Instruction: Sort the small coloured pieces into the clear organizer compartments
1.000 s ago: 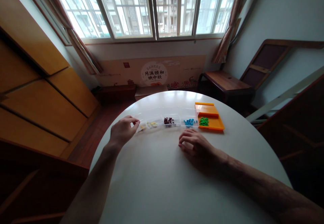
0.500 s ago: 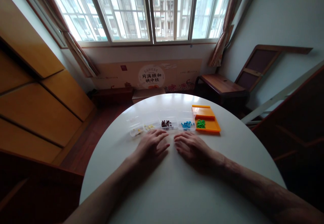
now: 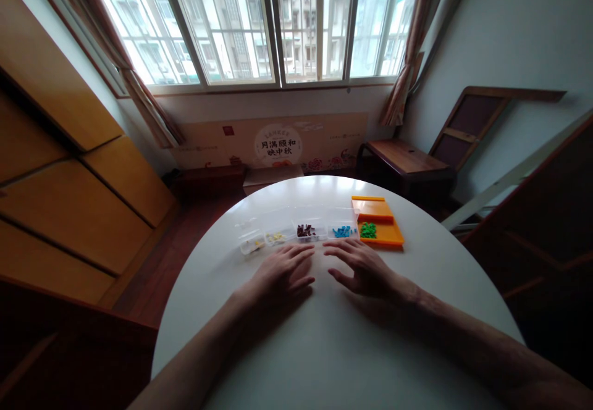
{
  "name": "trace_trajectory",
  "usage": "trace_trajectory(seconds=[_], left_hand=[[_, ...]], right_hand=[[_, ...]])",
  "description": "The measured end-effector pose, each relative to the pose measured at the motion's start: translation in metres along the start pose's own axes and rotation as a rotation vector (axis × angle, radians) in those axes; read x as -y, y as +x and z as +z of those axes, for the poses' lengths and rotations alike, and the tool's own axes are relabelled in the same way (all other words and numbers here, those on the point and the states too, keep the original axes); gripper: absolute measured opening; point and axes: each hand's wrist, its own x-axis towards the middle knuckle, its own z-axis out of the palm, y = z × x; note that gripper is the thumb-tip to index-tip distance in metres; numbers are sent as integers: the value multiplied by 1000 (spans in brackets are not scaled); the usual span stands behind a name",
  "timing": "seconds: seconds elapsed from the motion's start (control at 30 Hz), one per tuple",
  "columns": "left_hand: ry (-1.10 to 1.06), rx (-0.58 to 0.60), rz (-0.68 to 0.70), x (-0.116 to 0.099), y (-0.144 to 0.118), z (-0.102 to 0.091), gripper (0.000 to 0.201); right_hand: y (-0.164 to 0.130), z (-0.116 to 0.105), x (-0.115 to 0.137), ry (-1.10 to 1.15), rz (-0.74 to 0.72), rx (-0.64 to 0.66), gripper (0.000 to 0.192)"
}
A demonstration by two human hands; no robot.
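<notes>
White table [image 3: 324,348]: both hands, left [image 3: 282,271] and right [image 3: 364,268], lie flat, fingers spread, before the left-right box row [image 3: 299,234].

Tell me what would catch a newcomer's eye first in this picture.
Probably the bright orange plastic tray holding small green pieces, at the far right of a row of clear plastic boxes on the round white table. Next, the left hand and right hand, lying flat and open just before that row, holding nothing.
</notes>
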Motion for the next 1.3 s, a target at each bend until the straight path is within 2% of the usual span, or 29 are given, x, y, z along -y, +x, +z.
trace_trajectory(seconds=[0.1, 0.23, 0.3, 0.37, 0.43, 0.5, 0.67, 0.77, 0.87, 0.97, 1.07, 1.13, 1.3], left_hand=[[27, -14, 3, 3, 0, 4, 59], [34, 19, 17, 3, 2, 9, 55], [18, 24, 35, 1, 4, 11, 51], [4, 16, 53, -1, 5, 11, 48], [-4, 10, 63, -2, 6, 10, 45], [-11, 11, 66, -3, 6, 9, 43], [-3, 34, 48, -2, 7, 10, 42], [16, 40, 39, -2, 7, 12, 43], [27, 34, 31, -3, 9, 13, 43], [30, 24, 34, -5, 9, 13, 42], [30, 10, 37, -5, 9, 12, 43], [34, 5, 36, -5, 9, 12, 43], [89, 5, 45, -8, 14, 18, 44]], right_hand=[[6, -29, -18, -63, 32, -147, 28], [10, -76, -65, -194, 147, -335, 33], [6, -92, -96, -258, 219, -328, 47], [-1, -100, -127, -248, 261, -261, 60], [-9, -100, -152, -169, 313, -164, 59], [-17, -97, -169, -77, 358, -77, 46], [-31, -87, -175, -13, 359, 65, 28], [-35, -86, -171, -107, 293, 8, 27], [-34, -84, -175, -195, 304, -126, 48], [-32, -76, -187, -180, 394, -136, 65], [-32, -65, -196, -84, 483, -39, 55], [-33, -61, -200, -53, 488, 1, 45], [-37, -63, -206, -47, 480, -22, 31]])
